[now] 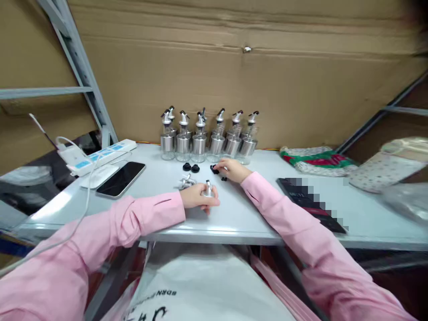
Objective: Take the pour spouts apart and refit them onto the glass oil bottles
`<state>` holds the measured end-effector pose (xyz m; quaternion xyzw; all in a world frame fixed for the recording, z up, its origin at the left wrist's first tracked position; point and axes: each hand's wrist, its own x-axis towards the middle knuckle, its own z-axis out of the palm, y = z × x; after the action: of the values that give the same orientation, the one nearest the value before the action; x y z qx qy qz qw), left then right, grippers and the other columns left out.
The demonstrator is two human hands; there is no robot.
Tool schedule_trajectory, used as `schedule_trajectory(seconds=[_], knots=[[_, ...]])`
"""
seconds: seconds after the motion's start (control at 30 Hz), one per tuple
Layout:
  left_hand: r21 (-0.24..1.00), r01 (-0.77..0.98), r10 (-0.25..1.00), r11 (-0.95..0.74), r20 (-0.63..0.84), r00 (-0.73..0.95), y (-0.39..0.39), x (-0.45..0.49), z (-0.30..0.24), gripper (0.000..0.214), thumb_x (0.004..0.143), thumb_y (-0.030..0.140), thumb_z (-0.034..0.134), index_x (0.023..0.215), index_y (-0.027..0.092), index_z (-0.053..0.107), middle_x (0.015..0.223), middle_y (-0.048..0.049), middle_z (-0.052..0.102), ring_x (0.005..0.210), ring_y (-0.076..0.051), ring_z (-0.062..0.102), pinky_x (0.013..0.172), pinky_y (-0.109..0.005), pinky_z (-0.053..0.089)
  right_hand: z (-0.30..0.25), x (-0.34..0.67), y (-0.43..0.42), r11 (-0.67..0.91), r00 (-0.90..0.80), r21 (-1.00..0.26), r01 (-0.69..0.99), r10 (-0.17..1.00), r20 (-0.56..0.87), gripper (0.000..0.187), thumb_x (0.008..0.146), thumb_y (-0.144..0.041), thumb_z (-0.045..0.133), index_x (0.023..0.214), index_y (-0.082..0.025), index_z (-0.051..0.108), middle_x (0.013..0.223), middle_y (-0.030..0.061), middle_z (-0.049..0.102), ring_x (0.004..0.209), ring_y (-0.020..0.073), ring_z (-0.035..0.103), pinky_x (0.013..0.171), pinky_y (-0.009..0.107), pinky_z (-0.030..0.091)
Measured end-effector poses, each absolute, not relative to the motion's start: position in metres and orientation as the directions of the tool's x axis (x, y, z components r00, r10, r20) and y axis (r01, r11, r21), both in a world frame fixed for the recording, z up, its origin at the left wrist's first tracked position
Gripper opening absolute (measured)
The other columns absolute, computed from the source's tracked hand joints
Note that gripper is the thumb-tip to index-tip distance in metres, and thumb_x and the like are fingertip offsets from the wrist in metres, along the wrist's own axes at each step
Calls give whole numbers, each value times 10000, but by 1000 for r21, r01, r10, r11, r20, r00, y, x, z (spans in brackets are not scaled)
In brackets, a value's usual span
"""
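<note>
My left hand [198, 198] rests on the grey table [240, 214], fingers closed round a silver pourer spout [208, 191]. Another loose silver spout [186, 182] lies just left of it. My right hand [230, 170] reaches further back and pinches a small black stopper [214, 169]. Two more black stoppers [191, 167] sit side by side to its left. Behind them stands a row of several glass oil bottles [207, 140] with steel bands and pourer tops, against the cardboard wall.
A black phone [121, 179], a white power strip [102, 156] and white cable lie at the left. A dark booklet [310, 203] lies at the right, with a red-green cloth [314, 160] and plastic bags [391, 171] beyond. A white sack [200, 285] sits below the table edge.
</note>
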<state>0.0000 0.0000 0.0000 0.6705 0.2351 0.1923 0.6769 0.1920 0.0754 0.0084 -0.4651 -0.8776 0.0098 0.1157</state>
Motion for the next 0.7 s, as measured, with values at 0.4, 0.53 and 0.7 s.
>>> schedule_trajectory(seconds=[0.4, 0.53, 0.7], knots=[[999, 42, 563, 22, -47, 825, 1, -2, -1, 447, 562, 467, 765, 659, 146, 468, 405, 110, 467, 361, -25, 402, 489, -229, 497, 3, 195, 76, 603, -561, -113, 790, 784, 265, 316, 773, -79, 483, 977, -157, 712, 936, 91, 666, 804, 168, 613, 784, 262, 469], [999, 40, 558, 24, -47, 828, 1, -2, 0, 441, 567, 462, 764, 658, 146, 469, 405, 110, 463, 365, -26, 403, 493, -231, 495, 3, 195, 77, 610, -557, -143, 779, 779, 289, 381, 731, -21, 456, 1019, -136, 677, 881, 77, 676, 804, 168, 610, 780, 264, 464], [999, 42, 558, 25, -49, 828, 0, -2, 1, 448, 561, 470, 764, 659, 146, 469, 407, 108, 464, 367, -28, 407, 481, -222, 486, 3, 195, 78, 611, -535, -197, 767, 778, 330, 434, 697, 27, 430, 1031, -141, 651, 907, 70, 697, 858, 179, 612, 817, 283, 456]])
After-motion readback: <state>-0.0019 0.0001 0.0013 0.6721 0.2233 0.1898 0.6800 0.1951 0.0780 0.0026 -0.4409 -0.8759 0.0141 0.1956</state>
